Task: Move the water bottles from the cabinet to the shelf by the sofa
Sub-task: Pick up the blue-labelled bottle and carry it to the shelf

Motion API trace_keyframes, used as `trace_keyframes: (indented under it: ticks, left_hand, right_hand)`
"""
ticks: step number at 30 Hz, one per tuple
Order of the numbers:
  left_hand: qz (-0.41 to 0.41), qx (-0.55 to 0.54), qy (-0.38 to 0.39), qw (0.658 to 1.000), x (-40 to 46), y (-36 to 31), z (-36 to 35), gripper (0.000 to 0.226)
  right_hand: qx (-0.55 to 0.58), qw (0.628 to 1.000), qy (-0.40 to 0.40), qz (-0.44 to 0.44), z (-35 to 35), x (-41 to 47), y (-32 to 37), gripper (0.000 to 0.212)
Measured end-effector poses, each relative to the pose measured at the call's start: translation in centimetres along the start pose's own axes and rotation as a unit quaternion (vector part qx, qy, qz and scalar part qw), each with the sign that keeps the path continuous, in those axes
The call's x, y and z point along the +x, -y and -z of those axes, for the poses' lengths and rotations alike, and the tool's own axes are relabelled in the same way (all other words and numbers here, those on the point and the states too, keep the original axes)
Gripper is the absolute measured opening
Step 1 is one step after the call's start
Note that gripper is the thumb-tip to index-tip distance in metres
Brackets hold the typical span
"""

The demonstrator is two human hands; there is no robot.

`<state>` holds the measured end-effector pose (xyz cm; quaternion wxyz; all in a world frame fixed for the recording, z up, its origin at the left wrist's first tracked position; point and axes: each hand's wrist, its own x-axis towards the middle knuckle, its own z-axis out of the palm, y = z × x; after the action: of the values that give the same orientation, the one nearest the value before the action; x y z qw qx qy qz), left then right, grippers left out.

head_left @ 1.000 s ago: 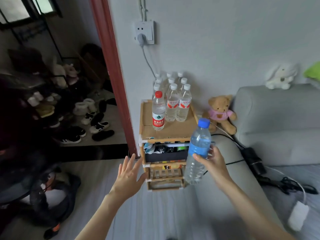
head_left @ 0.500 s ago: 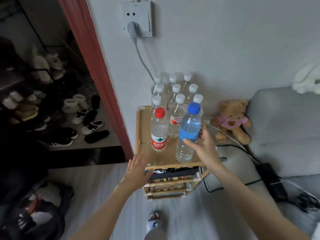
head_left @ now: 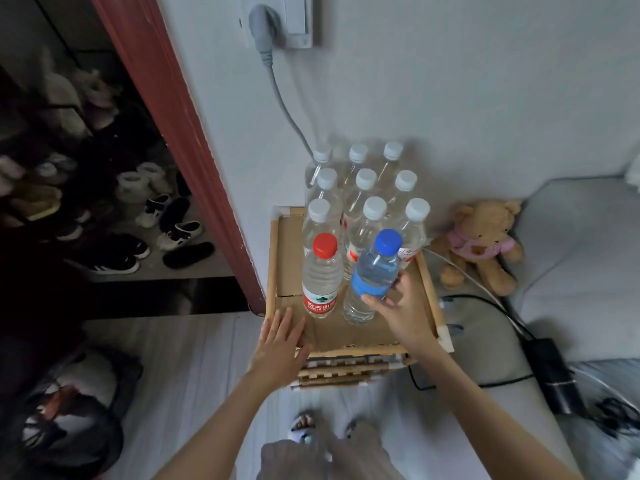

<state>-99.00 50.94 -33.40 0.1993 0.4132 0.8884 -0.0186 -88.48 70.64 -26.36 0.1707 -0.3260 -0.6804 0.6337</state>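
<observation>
My right hand (head_left: 401,311) is shut on a blue-capped bottle (head_left: 372,275) with a blue label, its base resting on the top of the small wooden shelf (head_left: 349,336) and its neck tilted right. Just left of it stands a red-capped bottle (head_left: 320,277) with a red label. Behind both, several white-capped bottles (head_left: 367,202) stand in rows against the wall. My left hand (head_left: 282,341) lies flat and open on the shelf's front left corner, holding nothing.
A grey sofa (head_left: 581,271) is to the right with a teddy bear (head_left: 479,244) beside the shelf. Black cables and a power brick (head_left: 554,368) lie on the sofa seat. A red door frame (head_left: 180,133) and shoes on a rack (head_left: 145,216) are at left. A cord hangs from the wall socket (head_left: 277,22).
I have stepped closer to the shelf. My right hand has lowered the blue-capped bottle onto the shelf top beside the red-capped one. My left hand has come to rest on the shelf corner.
</observation>
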Motion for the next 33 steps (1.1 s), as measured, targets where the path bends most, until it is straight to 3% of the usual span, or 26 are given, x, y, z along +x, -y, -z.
trace_keyframes:
  ticks: [5,10,15,21,27,33]
  left_hand:
    - [-0.009,-0.086,0.029,0.996,0.2,-0.3,0.2,0.094]
    - [0.007,-0.059,0.045,0.997,0.2,-0.3,0.5,0.064]
    - [0.006,-0.05,0.066,0.997,0.0,-0.5,0.8,0.059]
    - [0.004,-0.06,0.065,0.996,0.0,-0.3,1.1,0.06]
    - [0.01,-0.073,0.068,0.995,-0.1,-0.4,1.2,0.06]
    - [0.016,-0.08,0.068,0.994,-0.1,-0.5,1.4,0.06]
  right_hand:
    - [-0.034,0.998,0.042,0.009,0.8,0.3,0.3,0.06]
    - [-0.086,0.994,0.061,0.018,0.9,0.4,0.1,0.057]
    - [-0.145,0.989,0.035,0.021,0.3,0.5,-0.2,0.056]
    - [-0.071,0.993,0.088,-0.013,0.0,-0.1,-0.4,0.057]
    - [-0.097,0.995,0.02,0.0,-0.8,0.3,-1.0,0.065]
    - [-0.084,0.991,0.105,-0.03,-0.5,-0.3,-1.9,0.068]
